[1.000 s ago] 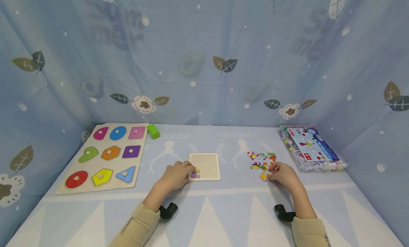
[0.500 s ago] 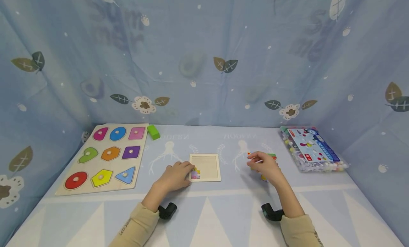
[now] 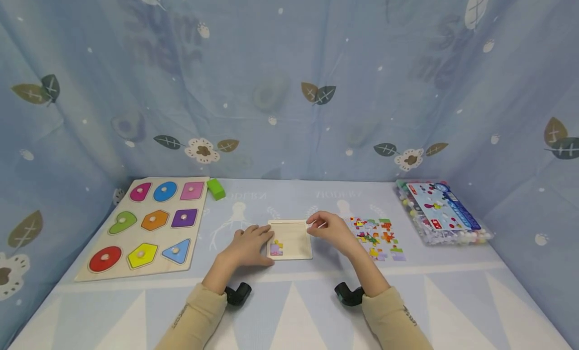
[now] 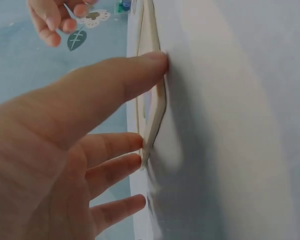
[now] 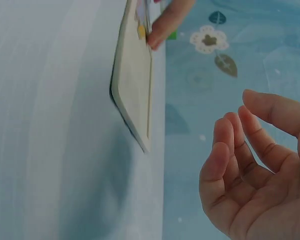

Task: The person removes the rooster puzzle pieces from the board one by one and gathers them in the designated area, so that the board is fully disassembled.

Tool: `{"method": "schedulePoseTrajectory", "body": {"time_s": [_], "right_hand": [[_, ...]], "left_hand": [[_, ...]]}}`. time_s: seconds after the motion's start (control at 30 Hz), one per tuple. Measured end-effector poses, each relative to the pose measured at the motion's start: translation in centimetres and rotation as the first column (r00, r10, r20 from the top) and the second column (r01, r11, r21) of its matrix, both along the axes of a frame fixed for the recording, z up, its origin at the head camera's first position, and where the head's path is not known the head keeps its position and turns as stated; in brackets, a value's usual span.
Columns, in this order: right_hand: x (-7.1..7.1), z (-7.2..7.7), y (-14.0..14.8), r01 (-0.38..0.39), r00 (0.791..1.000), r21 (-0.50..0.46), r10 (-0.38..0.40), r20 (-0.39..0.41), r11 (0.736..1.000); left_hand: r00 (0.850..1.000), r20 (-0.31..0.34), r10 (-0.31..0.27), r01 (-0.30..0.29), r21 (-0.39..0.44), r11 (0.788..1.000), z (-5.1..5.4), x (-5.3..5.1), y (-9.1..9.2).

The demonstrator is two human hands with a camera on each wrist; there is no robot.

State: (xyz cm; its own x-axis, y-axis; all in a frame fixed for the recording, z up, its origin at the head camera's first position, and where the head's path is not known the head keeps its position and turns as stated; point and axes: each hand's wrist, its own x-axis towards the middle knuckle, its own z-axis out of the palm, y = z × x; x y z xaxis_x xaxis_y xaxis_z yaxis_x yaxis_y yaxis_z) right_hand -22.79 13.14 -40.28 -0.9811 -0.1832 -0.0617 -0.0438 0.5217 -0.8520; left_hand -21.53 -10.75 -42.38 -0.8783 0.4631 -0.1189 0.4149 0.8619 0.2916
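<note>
My left hand (image 3: 250,247) rests at the left side of a small wooden puzzle tray (image 3: 296,242), and in the left wrist view its thumb touches the edge of the tray (image 4: 157,97). One purple and yellow jigsaw piece (image 3: 276,248) lies in the tray's near left corner. Over the tray's right edge hovers my right hand (image 3: 333,230), its fingers loosely bent. Nothing shows between the fingers of that hand (image 5: 255,170) in the right wrist view. Several colourful jigsaw pieces (image 3: 372,237) lie on the table to the right of it.
A wooden board (image 3: 149,222) with coloured knobbed shapes lies at the left, a green block (image 3: 216,189) beside its far corner. At the far right is a clear box of beads (image 3: 441,211). A blue patterned curtain (image 3: 289,88) surrounds the table (image 3: 294,299).
My right hand has left the loose jigsaw pieces and moved left to the tray's right edge, uncovering those pieces. My left hand stays at the tray, its thumb and fingers spread wider.
</note>
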Motion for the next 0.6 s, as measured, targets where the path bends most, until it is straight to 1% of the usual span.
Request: {"method": "schedulePoseTrajectory", "body": {"time_s": [0.13,0.37,0.47,0.6], "right_hand": [[-0.1,-0.5,-1.4,-0.039,0.999,-0.026,0.039,-0.002,0.999],[-0.4,-1.6,-2.9,-0.090,0.996,-0.047,0.090,0.008,0.995],[-0.5,-1.9,-3.6,-0.108,0.994,-0.065,0.110,0.020,0.992],[-0.6,-2.4,-4.5,-0.147,0.988,-0.053,0.149,0.048,0.988]], "left_hand": [[1.000,0.018,0.004,-0.004,0.000,1.000,0.2,-0.2,0.1],[1.000,0.009,0.016,-0.016,0.006,1.000,-0.1,-0.4,0.0],[1.000,0.006,0.021,-0.021,0.008,1.000,-0.1,-0.4,-0.1],[1.000,0.007,0.021,-0.021,0.005,1.000,-0.3,-0.4,-0.2]]}}
